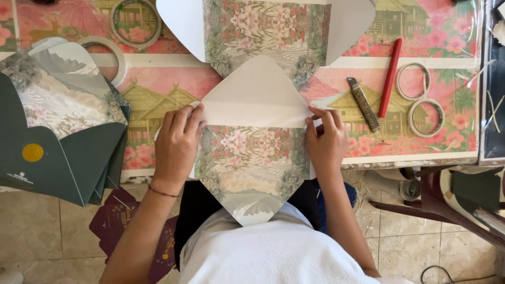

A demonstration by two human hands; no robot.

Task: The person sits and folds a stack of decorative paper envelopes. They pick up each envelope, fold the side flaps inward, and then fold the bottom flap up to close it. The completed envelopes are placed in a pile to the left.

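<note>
Fingers (pixel 185 118) of both hands flat on envelope sheet's (pixel 252 158) L/R side folds.

Floral envelope sheet (pixel 252 158) lies flat, flap folded inward.

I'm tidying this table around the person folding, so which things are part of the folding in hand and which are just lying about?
In hand:
left hand and right hand, both pressing the printed paper sheet
its folded white flap

Lying about:
green envelope stack
tape rolls
red pen
utility knife
maroon booklets on the floor
</note>
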